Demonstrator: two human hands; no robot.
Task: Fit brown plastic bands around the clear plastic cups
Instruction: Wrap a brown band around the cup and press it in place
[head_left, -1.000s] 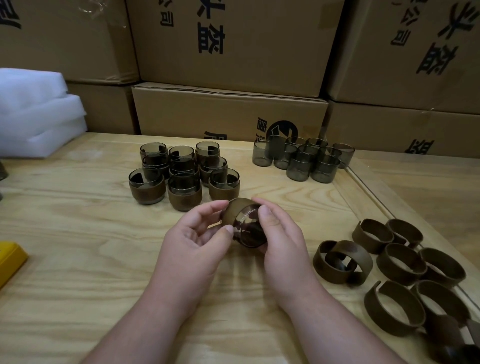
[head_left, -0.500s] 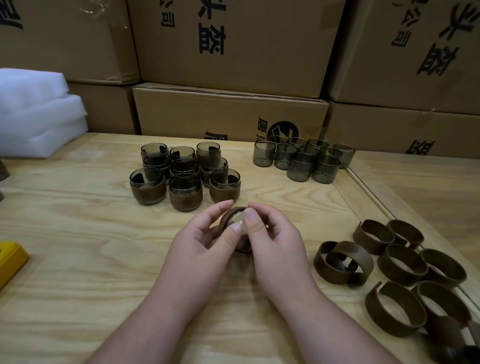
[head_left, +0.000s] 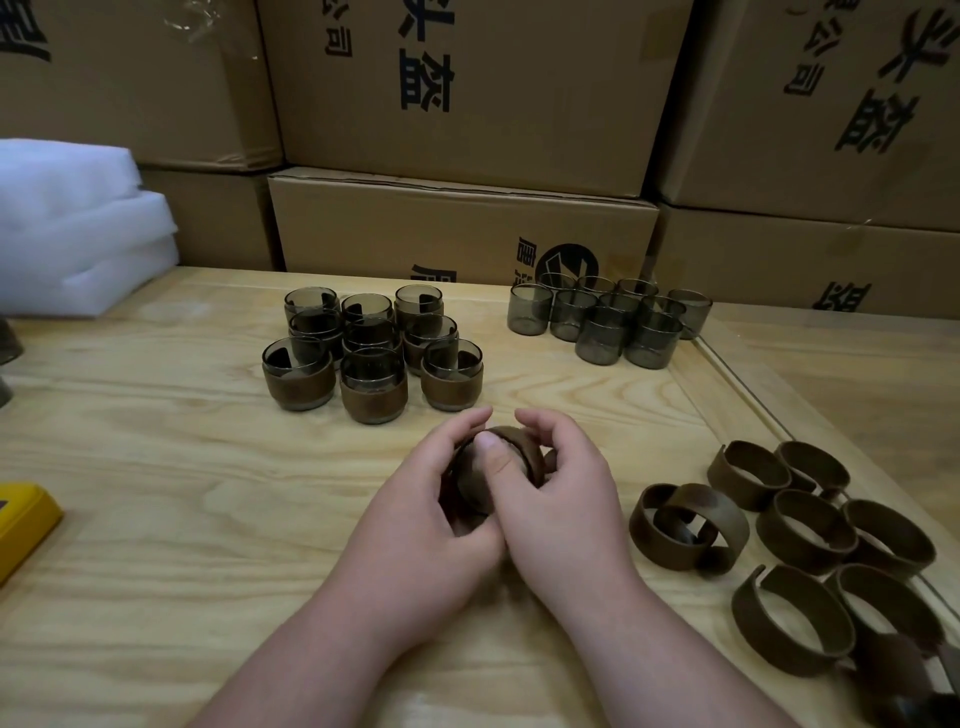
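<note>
Your hands have closed in since a second ago: left hand (head_left: 426, 512) and right hand (head_left: 558, 499) both grip the banded cup (head_left: 498, 467) (mostly hidden) above the wooden table (head_left: 156, 467).

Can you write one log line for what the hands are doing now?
step: fitting band | left hand: holds banded cup | right hand: thumb presses band
</note>
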